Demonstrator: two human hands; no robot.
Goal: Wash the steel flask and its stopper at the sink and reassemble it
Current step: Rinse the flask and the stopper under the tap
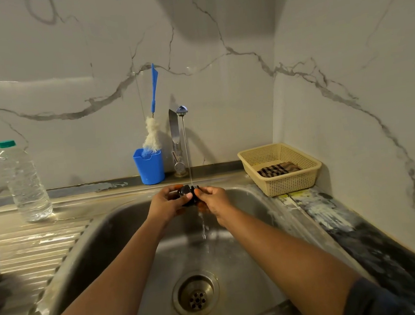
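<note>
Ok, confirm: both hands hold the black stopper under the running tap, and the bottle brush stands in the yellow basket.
One error: the head view shows the bottle brush standing in the blue cup, not the basket. The rest holds.

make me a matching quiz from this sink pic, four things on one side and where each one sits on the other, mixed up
1 plastic bottle
2 blue cup
3 basket
4 stopper

a holds a folded cloth, right of the sink
b under the running water, held by the left hand and right hand
c on the draining board
d beside the tap, holding a brush

Pairs: 1-c, 2-d, 3-a, 4-b
</note>
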